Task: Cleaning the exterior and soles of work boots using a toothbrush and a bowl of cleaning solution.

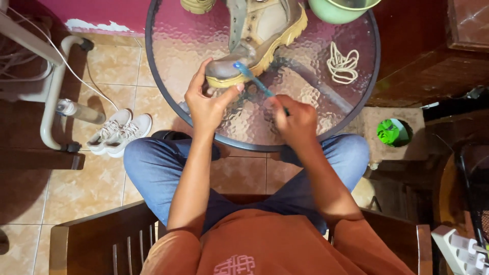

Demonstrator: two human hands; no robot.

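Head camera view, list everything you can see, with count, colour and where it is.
boot: one, tan with yellow sole, on the table, toe held
toothbrush: one, blue, head against the boot's toe
glass table: one, round, dark rim, centre
laces: one bundle, cream, on the table's right side
bowl: one, green, table's top edge
sneakers: one pair, white, on the floor at left
chair: one, dark wood, under the person
left hand: grips the boot's toe
right hand: holds the toothbrush
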